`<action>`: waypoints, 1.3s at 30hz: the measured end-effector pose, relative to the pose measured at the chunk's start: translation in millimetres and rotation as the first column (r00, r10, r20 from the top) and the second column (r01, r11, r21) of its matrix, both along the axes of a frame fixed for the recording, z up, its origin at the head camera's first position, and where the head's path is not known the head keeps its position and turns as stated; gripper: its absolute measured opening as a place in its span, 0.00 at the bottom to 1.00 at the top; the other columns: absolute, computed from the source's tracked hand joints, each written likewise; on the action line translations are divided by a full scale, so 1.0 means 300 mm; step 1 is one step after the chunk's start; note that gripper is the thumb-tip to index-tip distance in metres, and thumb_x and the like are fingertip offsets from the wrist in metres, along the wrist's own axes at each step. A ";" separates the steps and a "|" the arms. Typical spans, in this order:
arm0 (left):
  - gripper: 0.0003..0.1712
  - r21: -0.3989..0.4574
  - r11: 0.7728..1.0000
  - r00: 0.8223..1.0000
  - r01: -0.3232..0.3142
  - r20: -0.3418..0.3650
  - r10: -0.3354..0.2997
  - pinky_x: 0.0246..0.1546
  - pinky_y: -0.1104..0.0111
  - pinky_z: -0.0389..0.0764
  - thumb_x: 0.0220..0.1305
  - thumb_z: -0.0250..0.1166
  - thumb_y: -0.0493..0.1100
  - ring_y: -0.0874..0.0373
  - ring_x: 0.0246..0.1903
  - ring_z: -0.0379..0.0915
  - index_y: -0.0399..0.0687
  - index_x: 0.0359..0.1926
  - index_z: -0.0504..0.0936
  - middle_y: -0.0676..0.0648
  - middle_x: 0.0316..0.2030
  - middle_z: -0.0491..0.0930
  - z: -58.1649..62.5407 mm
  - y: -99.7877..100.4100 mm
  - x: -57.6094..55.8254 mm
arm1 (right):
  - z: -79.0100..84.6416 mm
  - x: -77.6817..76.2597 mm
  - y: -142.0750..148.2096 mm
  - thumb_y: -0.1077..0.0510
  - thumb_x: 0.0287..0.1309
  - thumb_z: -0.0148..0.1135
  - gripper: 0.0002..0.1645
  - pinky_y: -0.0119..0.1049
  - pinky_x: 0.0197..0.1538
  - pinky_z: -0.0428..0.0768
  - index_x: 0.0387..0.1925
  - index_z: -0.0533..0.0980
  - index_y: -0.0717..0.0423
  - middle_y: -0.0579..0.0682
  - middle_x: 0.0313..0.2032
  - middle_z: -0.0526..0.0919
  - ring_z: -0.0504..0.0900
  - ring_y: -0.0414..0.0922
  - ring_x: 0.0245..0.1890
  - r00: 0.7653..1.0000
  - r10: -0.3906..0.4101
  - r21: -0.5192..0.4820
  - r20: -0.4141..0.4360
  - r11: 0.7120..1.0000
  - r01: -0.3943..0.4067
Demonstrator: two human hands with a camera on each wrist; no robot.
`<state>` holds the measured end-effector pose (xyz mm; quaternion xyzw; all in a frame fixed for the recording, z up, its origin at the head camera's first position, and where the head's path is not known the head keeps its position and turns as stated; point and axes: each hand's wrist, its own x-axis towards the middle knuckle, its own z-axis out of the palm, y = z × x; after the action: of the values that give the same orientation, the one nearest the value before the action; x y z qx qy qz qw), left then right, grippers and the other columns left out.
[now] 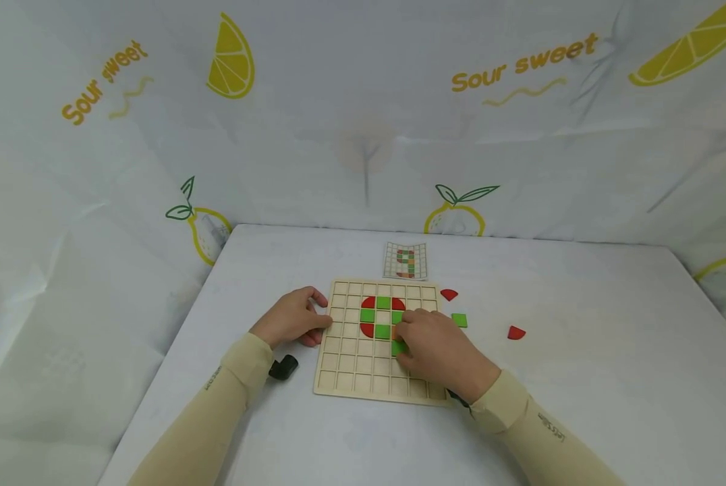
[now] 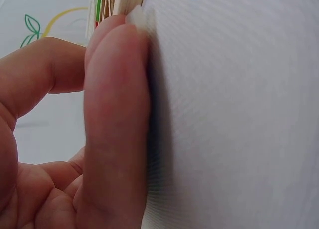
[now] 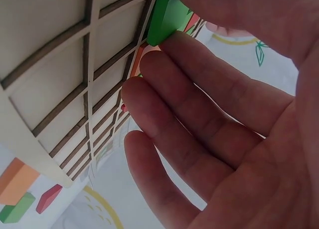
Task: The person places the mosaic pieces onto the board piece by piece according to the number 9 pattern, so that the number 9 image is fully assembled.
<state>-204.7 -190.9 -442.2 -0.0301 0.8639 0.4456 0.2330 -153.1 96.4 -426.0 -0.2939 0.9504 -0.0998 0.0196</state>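
Note:
A pale wooden grid board [image 1: 346, 364] lies on the white table. Red quarter-round tiles [image 1: 368, 330] and green square tiles [image 1: 367, 315] form a ring in its upper middle. My right hand [image 1: 438, 347] is over the board's right part and pinches a green square tile [image 3: 167, 17] between thumb and index finger, low at the grid. The other fingers extend loosely, close to an orange tile [image 3: 141, 57]. My left hand [image 1: 293, 317] is beside the board's left edge, its fingertips touching the edge.
Behind the board lies a pattern card [image 1: 405, 261] printed with a coloured figure on a grid. To the right are loose red quarter-round pieces [image 1: 516, 333] and a green square piece [image 1: 459, 320]. In the right wrist view, an orange piece [image 3: 17, 181] also lies off the board.

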 end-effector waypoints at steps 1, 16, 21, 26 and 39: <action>0.20 -0.002 1.000 1.000 0.000 0.001 0.000 0.30 0.66 0.91 0.67 0.72 0.41 0.55 0.23 0.86 0.46 0.57 0.78 0.43 0.30 0.86 0.000 0.000 0.000 | 0.000 0.000 -0.001 0.58 0.55 0.79 0.06 0.39 0.43 0.82 0.35 0.88 0.49 0.40 0.32 0.83 0.78 0.41 0.35 1.000 0.000 0.001 -0.001 1.000 0.000; 0.21 0.002 1.000 1.000 -0.006 0.011 0.006 0.30 0.65 0.91 0.66 0.73 0.41 0.55 0.23 0.87 0.47 0.57 0.78 0.43 0.31 0.85 -0.006 -0.001 -0.007 | 0.010 -0.001 0.002 0.56 0.55 0.80 0.08 0.41 0.44 0.83 0.36 0.88 0.50 0.42 0.33 0.84 0.79 0.41 0.35 1.000 -0.015 0.002 0.026 1.000 0.015; 0.21 0.001 1.000 1.000 -0.004 0.009 0.004 0.30 0.66 0.91 0.67 0.73 0.42 0.55 0.24 0.87 0.47 0.57 0.78 0.43 0.31 0.85 -0.005 -0.002 -0.007 | 0.032 -0.021 0.031 0.56 0.57 0.77 0.08 0.38 0.43 0.84 0.39 0.89 0.51 0.43 0.36 0.85 0.80 0.41 0.36 0.995 -0.059 -0.001 0.075 0.998 0.059; 0.21 -0.004 1.000 1.000 -0.005 0.011 0.006 0.30 0.66 0.91 0.68 0.72 0.42 0.55 0.24 0.86 0.47 0.58 0.77 0.43 0.31 0.85 -0.002 -0.001 -0.001 | 0.073 -0.050 0.109 0.53 0.60 0.78 0.12 0.43 0.47 0.88 0.44 0.89 0.53 0.45 0.41 0.86 0.83 0.44 0.41 0.983 -0.153 0.007 0.104 0.988 0.153; 0.20 -0.004 1.000 1.000 -0.006 -0.004 0.006 0.31 0.65 0.91 0.68 0.72 0.42 0.55 0.24 0.87 0.47 0.57 0.78 0.42 0.32 0.85 0.001 0.004 0.004 | 0.045 -0.099 0.325 0.57 0.59 0.74 0.14 0.51 0.54 0.88 0.47 0.88 0.57 0.47 0.43 0.87 0.85 0.48 0.45 0.947 -0.281 0.002 0.156 0.959 0.284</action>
<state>-203.4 -189.8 -441.7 -0.0322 0.8652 0.4444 0.2301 -182.8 193.9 -412.4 -0.1462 0.9772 -0.1338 0.0757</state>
